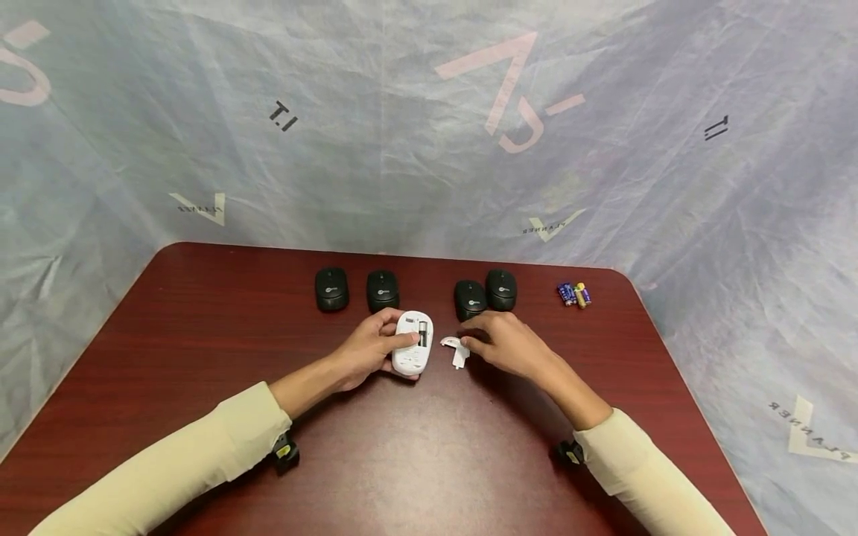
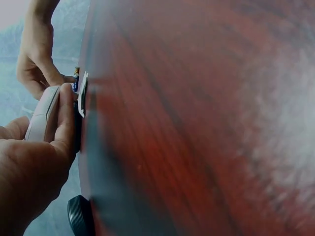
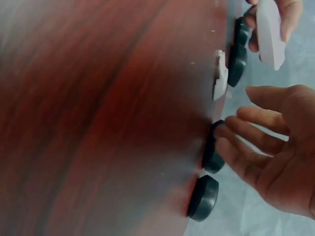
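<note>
My left hand (image 1: pixel 365 350) grips a white computer mouse (image 1: pixel 410 362) above the table, underside up in the head view. Its thumb lies beside the uncovered battery compartment (image 1: pixel 423 334), where something silver and dark shows; I cannot tell exactly what. A white battery cover (image 1: pixel 460 355) lies on the table just right of the mouse. My right hand (image 1: pixel 511 344) hovers beside this cover. In the right wrist view its fingers are loosely spread, with nothing between them, and the cover (image 3: pixel 221 78) sits apart from them.
Two black mice (image 1: pixel 331 289) stand at the back, left of centre. Another black mouse pair (image 1: pixel 501 289) stands behind my right hand. Several small batteries (image 1: pixel 567 294) lie at the back right of the dark red table (image 1: pixel 201 335). A grey printed sheet (image 1: pixel 375 134) hangs behind.
</note>
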### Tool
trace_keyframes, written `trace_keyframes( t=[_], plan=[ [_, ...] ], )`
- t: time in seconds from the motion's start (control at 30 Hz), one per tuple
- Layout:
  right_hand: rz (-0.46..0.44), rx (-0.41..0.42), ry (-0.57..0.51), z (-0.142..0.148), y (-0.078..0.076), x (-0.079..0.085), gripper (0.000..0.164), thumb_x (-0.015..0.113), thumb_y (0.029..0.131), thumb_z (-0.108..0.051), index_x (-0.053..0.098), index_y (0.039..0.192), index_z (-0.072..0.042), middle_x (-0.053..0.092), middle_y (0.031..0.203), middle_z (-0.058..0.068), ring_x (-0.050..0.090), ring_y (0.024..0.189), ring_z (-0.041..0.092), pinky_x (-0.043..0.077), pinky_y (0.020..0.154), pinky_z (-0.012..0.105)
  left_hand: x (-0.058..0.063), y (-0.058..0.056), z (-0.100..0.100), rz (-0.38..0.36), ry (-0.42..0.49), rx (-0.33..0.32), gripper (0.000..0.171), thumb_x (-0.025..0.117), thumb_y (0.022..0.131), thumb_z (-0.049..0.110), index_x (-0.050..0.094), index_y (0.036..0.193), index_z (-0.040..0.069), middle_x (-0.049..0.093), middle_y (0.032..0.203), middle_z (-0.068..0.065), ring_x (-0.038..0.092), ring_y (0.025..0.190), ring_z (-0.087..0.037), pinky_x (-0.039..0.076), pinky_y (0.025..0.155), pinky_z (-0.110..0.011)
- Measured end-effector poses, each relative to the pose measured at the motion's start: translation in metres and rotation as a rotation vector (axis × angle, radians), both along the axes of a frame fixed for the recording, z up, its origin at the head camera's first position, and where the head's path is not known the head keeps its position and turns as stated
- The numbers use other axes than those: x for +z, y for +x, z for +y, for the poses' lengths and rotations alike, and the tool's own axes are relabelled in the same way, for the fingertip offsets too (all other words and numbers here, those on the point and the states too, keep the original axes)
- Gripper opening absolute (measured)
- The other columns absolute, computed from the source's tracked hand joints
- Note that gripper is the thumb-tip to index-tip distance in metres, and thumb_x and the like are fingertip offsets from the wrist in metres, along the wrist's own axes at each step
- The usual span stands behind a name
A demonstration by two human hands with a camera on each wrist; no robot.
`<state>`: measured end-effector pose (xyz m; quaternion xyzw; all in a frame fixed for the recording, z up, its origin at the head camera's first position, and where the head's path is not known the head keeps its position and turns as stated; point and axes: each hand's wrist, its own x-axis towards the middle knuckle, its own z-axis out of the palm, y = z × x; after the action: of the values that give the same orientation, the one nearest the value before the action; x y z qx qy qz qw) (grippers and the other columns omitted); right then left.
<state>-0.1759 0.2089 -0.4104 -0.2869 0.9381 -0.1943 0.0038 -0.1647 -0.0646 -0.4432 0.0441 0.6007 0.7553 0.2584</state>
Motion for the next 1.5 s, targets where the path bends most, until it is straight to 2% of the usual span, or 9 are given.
trace_keyframes(
  t=[0.2, 0.37, 0.7, 0.9, 1.0, 1.1, 1.2, 1.3, 1.5],
  plan=[
    [0.029, -0.035, 0.14, -0.014, 0.001, -0.009, 0.038, 0.073, 0.097, -0.038, 0.076, 0.124, -0.011, 0.074, 0.122, 0.01, 0.068, 0.116, 0.031, 0.062, 0.093, 0.053, -0.004, 0.003, 0.0, -0.008, -0.008, -0.004, 0.045, 0.067, 0.101, 0.007, 0.044, 0.139, 0.005, 0.064, 0.128, -0.017, 0.075, 0.091, -0.025, 0.067, 0.079, -0.057],
    [0.064, -0.051, 0.193, -0.025, 0.005, -0.012, 0.038, 0.075, 0.096, -0.039, 0.076, 0.125, -0.015, 0.07, 0.114, 0.008, 0.067, 0.107, 0.028, 0.063, 0.084, 0.051, -0.006, 0.005, -0.001, 0.001, -0.016, 0.0, 0.046, 0.067, 0.1, 0.007, 0.043, 0.139, 0.005, 0.063, 0.13, -0.017, 0.075, 0.092, -0.025, 0.067, 0.078, -0.057],
    [0.108, -0.021, 0.159, -0.026, 0.008, -0.015, 0.023, 0.079, 0.093, -0.021, 0.078, 0.115, -0.013, 0.066, 0.097, 0.003, 0.064, 0.088, 0.02, 0.06, 0.065, 0.04, -0.004, 0.011, 0.002, 0.013, -0.031, -0.007, 0.048, 0.07, 0.099, 0.008, 0.043, 0.139, 0.004, 0.063, 0.131, -0.02, 0.075, 0.092, -0.024, 0.068, 0.078, -0.054],
    [0.129, -0.011, 0.133, -0.026, 0.009, -0.016, 0.012, 0.079, 0.092, -0.019, 0.078, 0.103, -0.014, 0.069, 0.095, 0.003, 0.068, 0.084, 0.021, 0.061, 0.065, 0.041, -0.004, 0.013, 0.003, 0.017, -0.027, -0.012, 0.047, 0.069, 0.099, 0.008, 0.043, 0.138, 0.003, 0.063, 0.131, -0.019, 0.074, 0.092, -0.023, 0.068, 0.078, -0.054],
    [0.138, 0.019, 0.135, -0.025, 0.01, -0.017, 0.014, 0.077, 0.092, -0.018, 0.078, 0.106, -0.013, 0.069, 0.098, 0.004, 0.068, 0.085, 0.02, 0.062, 0.066, 0.041, -0.004, 0.013, 0.003, 0.02, -0.02, -0.018, 0.048, 0.069, 0.099, 0.008, 0.042, 0.138, 0.003, 0.062, 0.131, -0.019, 0.075, 0.092, -0.024, 0.068, 0.079, -0.055],
    [0.143, 0.068, 0.12, -0.023, 0.009, -0.017, 0.018, 0.074, 0.093, -0.012, 0.076, 0.111, -0.01, 0.068, 0.103, 0.007, 0.068, 0.091, 0.021, 0.062, 0.074, 0.039, -0.004, 0.013, 0.002, 0.021, -0.019, -0.02, 0.048, 0.069, 0.099, 0.008, 0.042, 0.138, 0.003, 0.063, 0.13, -0.019, 0.075, 0.092, -0.025, 0.068, 0.079, -0.055],
    [0.124, 0.096, 0.089, -0.021, 0.007, -0.018, 0.02, 0.071, 0.093, -0.008, 0.073, 0.113, -0.007, 0.068, 0.108, 0.008, 0.069, 0.097, 0.022, 0.062, 0.083, 0.039, -0.003, 0.012, 0.003, 0.022, -0.022, -0.018, 0.048, 0.069, 0.099, 0.008, 0.042, 0.138, 0.003, 0.063, 0.13, -0.019, 0.075, 0.091, -0.024, 0.068, 0.078, -0.054],
    [0.071, 0.084, 0.056, -0.017, 0.005, -0.017, 0.017, 0.069, 0.096, -0.009, 0.069, 0.112, -0.008, 0.069, 0.108, 0.006, 0.069, 0.098, 0.021, 0.062, 0.086, 0.038, -0.003, 0.01, 0.003, 0.022, -0.022, -0.016, 0.047, 0.069, 0.099, 0.008, 0.042, 0.138, 0.003, 0.063, 0.129, -0.019, 0.075, 0.091, -0.024, 0.068, 0.079, -0.055],
    [-0.07, 0.04, -0.057, -0.007, 0.0, -0.007, 0.017, 0.068, 0.1, -0.012, 0.069, 0.117, -0.01, 0.07, 0.108, 0.004, 0.067, 0.095, 0.014, 0.06, 0.082, 0.034, -0.001, 0.008, 0.003, 0.02, -0.013, -0.006, 0.047, 0.068, 0.099, 0.006, 0.042, 0.138, 0.004, 0.062, 0.129, -0.019, 0.074, 0.091, -0.024, 0.067, 0.079, -0.057]
  ],
)
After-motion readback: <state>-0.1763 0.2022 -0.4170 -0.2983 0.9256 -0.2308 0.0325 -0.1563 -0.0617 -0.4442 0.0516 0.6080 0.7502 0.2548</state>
